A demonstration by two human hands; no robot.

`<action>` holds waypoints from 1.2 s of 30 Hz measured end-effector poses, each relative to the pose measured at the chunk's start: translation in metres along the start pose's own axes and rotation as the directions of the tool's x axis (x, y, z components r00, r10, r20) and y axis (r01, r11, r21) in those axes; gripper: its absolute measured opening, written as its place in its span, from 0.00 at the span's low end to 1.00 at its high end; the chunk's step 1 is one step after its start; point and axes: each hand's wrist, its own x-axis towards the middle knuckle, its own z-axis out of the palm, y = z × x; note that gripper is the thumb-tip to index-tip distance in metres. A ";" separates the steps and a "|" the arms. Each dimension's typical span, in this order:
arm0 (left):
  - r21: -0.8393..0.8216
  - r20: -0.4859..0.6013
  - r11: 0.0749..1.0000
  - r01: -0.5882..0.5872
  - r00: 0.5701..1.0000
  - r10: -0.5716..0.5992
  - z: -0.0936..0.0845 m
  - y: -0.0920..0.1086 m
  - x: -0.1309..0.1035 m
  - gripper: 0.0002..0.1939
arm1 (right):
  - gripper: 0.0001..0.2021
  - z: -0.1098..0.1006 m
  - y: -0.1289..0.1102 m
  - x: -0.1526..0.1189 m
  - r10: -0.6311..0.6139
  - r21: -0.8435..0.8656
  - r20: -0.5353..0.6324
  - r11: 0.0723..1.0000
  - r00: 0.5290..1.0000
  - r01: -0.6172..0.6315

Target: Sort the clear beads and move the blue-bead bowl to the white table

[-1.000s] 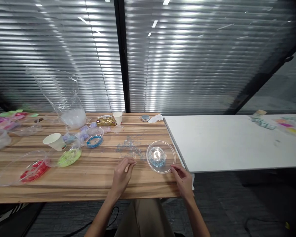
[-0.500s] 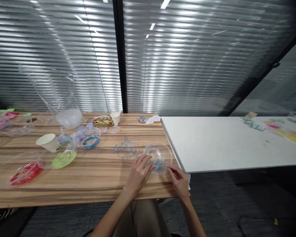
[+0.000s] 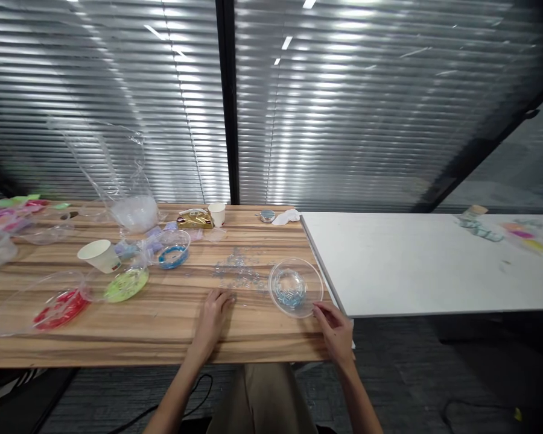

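My right hand (image 3: 335, 328) pinches the near right rim of a clear plastic bowl (image 3: 315, 282). Small pale blue tube-like pieces (image 3: 290, 296) lie in the bottom of the bowl. My left hand (image 3: 212, 316) is on the wooden table left of the bowl, its fingers curled together and low to the surface; whether anything is between the fingertips is hidden. Just beyond that hand, more clear-blue pieces (image 3: 239, 270) are scattered loose over the wood.
Clear bowls of red pieces (image 3: 63, 308), green pieces (image 3: 127, 284) and blue pieces (image 3: 172, 257) stand to the left. Paper cups (image 3: 98, 255), a gold packet (image 3: 194, 219) and a plastic bag (image 3: 134, 212) are around them. A white table (image 3: 411, 259) adjoins on the right.
My left hand has left the bowl and moved left to the table beside the scattered pieces. My right hand stays at the bowl's rim. The view has shifted slightly.
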 end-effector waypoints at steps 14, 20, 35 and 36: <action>-0.014 0.025 0.998 0.063 0.998 -0.063 -0.003 0.002 0.008 0.13 | 0.10 0.001 -0.004 0.000 -0.013 -0.002 -0.013 1.000 1.000 0.013; -0.016 -0.027 0.996 0.086 0.996 -0.086 -0.004 -0.007 0.003 0.11 | 0.10 0.000 -0.004 0.000 -0.019 -0.021 -0.002 1.000 1.000 0.019; -0.053 -0.025 0.997 0.057 0.998 -0.059 0.001 0.005 0.004 0.09 | 0.09 -0.001 0.000 0.000 -0.020 -0.014 -0.002 1.000 1.000 0.020; -0.053 -0.027 0.997 0.059 0.998 -0.061 0.002 0.004 0.003 0.09 | 0.09 -0.001 -0.001 0.000 -0.015 -0.011 0.001 1.000 1.000 0.015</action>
